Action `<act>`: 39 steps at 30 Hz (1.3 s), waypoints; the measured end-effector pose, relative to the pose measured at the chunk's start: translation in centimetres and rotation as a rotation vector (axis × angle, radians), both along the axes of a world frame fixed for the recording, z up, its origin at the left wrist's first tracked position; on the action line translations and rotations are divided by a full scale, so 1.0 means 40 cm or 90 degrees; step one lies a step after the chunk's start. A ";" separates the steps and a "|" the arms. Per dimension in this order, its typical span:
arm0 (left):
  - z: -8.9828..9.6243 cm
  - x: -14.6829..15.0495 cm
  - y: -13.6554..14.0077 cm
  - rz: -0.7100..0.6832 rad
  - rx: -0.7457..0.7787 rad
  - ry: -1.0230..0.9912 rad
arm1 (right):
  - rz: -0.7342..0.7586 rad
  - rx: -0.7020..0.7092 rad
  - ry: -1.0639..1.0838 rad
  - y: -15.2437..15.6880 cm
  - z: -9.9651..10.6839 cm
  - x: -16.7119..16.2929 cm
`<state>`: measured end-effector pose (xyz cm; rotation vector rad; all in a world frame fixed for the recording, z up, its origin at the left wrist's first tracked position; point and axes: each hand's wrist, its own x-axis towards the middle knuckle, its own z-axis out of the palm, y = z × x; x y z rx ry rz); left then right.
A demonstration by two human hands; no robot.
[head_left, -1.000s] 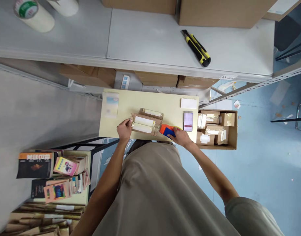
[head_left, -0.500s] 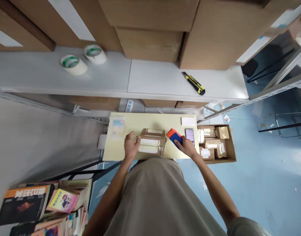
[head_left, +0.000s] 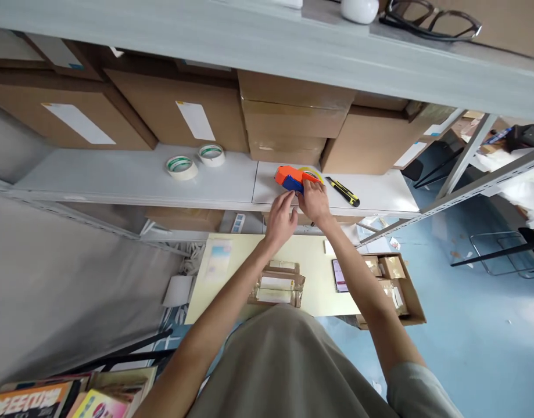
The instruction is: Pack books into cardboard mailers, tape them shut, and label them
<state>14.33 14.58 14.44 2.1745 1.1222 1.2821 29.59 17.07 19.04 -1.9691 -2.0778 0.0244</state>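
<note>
An orange and blue tape dispenser [head_left: 288, 177] is at the front of the middle shelf, with a yellow ring showing behind it. My right hand [head_left: 314, 200] is closed around its right end. My left hand [head_left: 280, 220] reaches to its lower edge, thumb apart from the fingers; whether the fingertips touch it I cannot tell. Just right of my right hand lies a yellow and black utility knife [head_left: 344, 193]. Below my arms, a small taped cardboard parcel [head_left: 278, 283] with white labels rests on the pale yellow table [head_left: 319, 273].
Two tape rolls [head_left: 182, 167] stand on the shelf [head_left: 131, 174], before large cardboard boxes [head_left: 288, 119]. A phone [head_left: 340, 276] lies at the table's right. Beside it, an open carton [head_left: 417, 302] holds several small parcels. Glasses [head_left: 432, 20] sit on the upper shelf.
My right hand has carried the tape dispenser from above the table up to the shelf. My left hand has left the parcel and moved up beside the dispenser. The view has tilted upward.
</note>
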 end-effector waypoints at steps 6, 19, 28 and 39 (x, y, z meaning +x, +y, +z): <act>-0.128 -0.112 -0.057 0.034 -0.134 0.025 | 0.007 0.026 -0.032 0.035 -0.069 0.029; -0.491 -0.375 -0.464 0.186 -0.633 0.075 | -0.163 -0.444 0.182 -0.655 -0.429 0.010; -0.511 -0.323 -0.471 0.243 -0.654 0.067 | -0.149 -0.458 0.193 -0.653 -0.512 -0.010; -0.475 -0.369 -0.424 0.105 -0.600 0.059 | -0.168 -0.344 0.368 -0.659 -0.494 0.029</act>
